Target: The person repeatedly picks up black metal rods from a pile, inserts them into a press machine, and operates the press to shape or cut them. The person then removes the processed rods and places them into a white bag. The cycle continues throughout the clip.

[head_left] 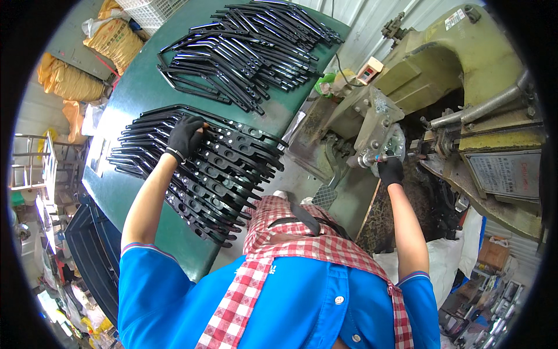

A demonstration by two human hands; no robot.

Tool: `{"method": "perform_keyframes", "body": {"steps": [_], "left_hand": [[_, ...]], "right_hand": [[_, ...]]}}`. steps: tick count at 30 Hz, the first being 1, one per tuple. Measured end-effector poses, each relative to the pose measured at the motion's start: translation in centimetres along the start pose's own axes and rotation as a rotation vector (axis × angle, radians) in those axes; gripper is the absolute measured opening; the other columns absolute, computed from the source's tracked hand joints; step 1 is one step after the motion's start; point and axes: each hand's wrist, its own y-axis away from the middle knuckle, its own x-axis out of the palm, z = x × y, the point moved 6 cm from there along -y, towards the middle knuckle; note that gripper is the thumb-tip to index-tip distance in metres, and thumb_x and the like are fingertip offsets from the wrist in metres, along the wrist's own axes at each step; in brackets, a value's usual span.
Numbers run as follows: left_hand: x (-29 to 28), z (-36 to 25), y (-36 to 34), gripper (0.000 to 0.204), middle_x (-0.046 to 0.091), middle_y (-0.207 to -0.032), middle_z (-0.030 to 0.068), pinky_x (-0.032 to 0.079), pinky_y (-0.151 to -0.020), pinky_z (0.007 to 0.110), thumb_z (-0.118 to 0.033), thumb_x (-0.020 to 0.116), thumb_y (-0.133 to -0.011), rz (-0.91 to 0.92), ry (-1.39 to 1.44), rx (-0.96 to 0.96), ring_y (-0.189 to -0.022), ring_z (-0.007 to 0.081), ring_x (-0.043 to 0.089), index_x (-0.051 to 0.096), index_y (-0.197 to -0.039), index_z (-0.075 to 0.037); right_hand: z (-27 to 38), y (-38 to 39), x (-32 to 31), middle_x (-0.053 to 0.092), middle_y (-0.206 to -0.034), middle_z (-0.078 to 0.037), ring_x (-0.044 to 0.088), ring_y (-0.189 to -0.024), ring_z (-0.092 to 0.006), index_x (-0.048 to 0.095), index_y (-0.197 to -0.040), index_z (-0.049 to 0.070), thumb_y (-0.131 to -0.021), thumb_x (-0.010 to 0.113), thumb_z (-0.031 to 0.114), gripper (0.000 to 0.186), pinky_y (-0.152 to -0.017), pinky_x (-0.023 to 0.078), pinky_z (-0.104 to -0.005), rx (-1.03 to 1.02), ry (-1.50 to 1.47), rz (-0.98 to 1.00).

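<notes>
My left hand (187, 138), in a black glove with bare fingertips, rests on a row of nested black metal brackets (224, 168) on the green table. Its fingers curl round one bracket near the bend where the arms meet the wider, holed ends. My right hand (391, 172), also in a black glove, is at the olive-green machine (430, 64), just below a short metal rod (381, 157) that points sideways. The right fingers look closed; what they hold is hidden by the dark glove and the machine head.
More black bent bars (250, 52) lie in piles at the table's (139, 87) far end. A foot pedal (324, 196) sits below the machine. Clear plastic wrap (396, 142) covers part of its head. Yellow sacks (113, 43) and a white crate (152, 13) stand beyond the table.
</notes>
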Motion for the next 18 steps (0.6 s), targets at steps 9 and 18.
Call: {"method": "perform_keyframes", "body": {"steps": [9,18], "left_hand": [[1.3,7.4,-8.7,0.04,0.055,-0.127,0.0141,0.046,-0.094,0.044,-0.02,0.063,-0.08,-0.007,-0.254,-0.393,-0.111,0.0379,0.056,0.059,-0.119,-0.013],[2.9,6.6,-10.0,0.033,0.059,-0.119,0.0147,0.044,-0.091,0.047,-0.03,0.06,-0.085,0.13,-0.328,-0.303,-0.11,0.0384,0.054,0.061,-0.115,-0.017]], "right_hand": [[1.1,2.5,-4.4,0.059,-0.084,-0.004,0.057,-0.072,-0.015,0.062,-0.098,0.001,-0.091,0.062,0.02,0.021,-0.07,0.047,-0.0292,0.17,-1.504,0.077],[10.4,7.0,-14.4,0.058,-0.084,-0.006,0.06,-0.075,-0.0167,0.057,-0.101,0.0,-0.089,0.062,0.007,0.015,-0.072,0.054,-0.0357,-0.024,-1.417,0.111]]}}
